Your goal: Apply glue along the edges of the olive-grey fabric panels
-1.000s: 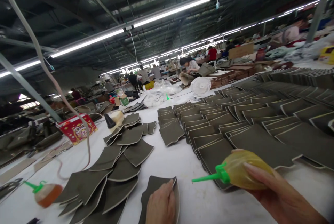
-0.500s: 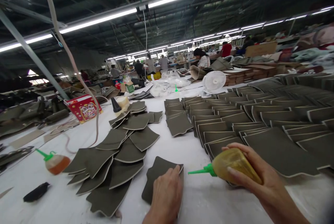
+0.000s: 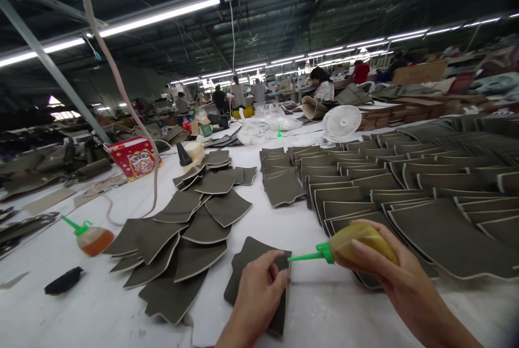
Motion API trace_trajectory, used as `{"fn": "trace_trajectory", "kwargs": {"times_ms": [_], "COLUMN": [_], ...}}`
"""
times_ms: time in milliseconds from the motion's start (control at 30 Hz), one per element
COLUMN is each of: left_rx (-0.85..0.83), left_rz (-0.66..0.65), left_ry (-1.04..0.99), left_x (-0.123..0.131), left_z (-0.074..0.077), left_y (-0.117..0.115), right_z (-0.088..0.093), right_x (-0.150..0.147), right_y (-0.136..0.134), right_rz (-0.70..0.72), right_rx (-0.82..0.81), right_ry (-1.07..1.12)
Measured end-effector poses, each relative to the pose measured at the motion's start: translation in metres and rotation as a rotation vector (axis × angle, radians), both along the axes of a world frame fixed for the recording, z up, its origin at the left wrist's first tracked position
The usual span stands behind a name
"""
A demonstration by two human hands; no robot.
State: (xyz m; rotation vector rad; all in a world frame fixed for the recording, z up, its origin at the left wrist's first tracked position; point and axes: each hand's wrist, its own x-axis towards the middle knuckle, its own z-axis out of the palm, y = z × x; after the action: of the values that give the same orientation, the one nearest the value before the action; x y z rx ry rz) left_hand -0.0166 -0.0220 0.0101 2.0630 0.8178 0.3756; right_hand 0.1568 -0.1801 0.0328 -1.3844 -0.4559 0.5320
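1. The left hand [image 3: 257, 296] lies on a dark grey-green curved cut panel [image 3: 251, 253] flat on the white tabletop [image 3: 324, 305]. Its grip is closed, the fingers bent over the panel's right edge.
2. The right hand [image 3: 401, 288] has its grip wrapped fully round a soft yellow squeeze bottle [image 3: 357, 240], held level just above the tabletop.
3. The bottle's green nozzle [image 3: 310, 255] points left, and its tip is just beside the left fingers.
4. Overlapping fanned panels [image 3: 190, 223] lie left of the held panel, and rows of panels [image 3: 365, 186] lie to the right.
5. An orange-filled squeeze bottle [image 3: 91, 239] lies far left.
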Motion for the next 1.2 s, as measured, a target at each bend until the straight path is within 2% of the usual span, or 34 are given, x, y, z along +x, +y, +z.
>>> {"fn": "trace_trajectory", "kwargs": {"times_ms": [100,167,400,567,900,1200], "left_rx": [-0.293,-0.441,-0.74,-0.808,-0.894,-0.942], "left_rz": [0.071,0.089,0.182,0.213,0.253,0.285], "left_ry": [-0.235,-0.311,-0.419,-0.467,-0.438,-0.47], "left_x": [-0.001,-0.002,-0.002,0.001,0.0,-0.005], "left_z": [-0.004,-0.003,0.004,0.008,0.011,0.012], "left_y": [-0.002,-0.006,-0.021,-0.026,-0.029,-0.031], "right_z": [0.001,0.001,0.001,-0.003,-0.017,0.0], "right_x": [-0.001,-0.002,-0.009,-0.01,-0.007,-0.021], "right_y": [0.0,-0.001,-0.006,-0.013,-0.023,-0.024], "right_rz": [0.034,0.019,-0.004,0.011,0.046,0.026], "right_rx": [0.035,0.038,0.032,0.013,0.0,-0.017], "right_ry": [0.141,0.158,0.084,0.001,-0.065,-0.108]}}
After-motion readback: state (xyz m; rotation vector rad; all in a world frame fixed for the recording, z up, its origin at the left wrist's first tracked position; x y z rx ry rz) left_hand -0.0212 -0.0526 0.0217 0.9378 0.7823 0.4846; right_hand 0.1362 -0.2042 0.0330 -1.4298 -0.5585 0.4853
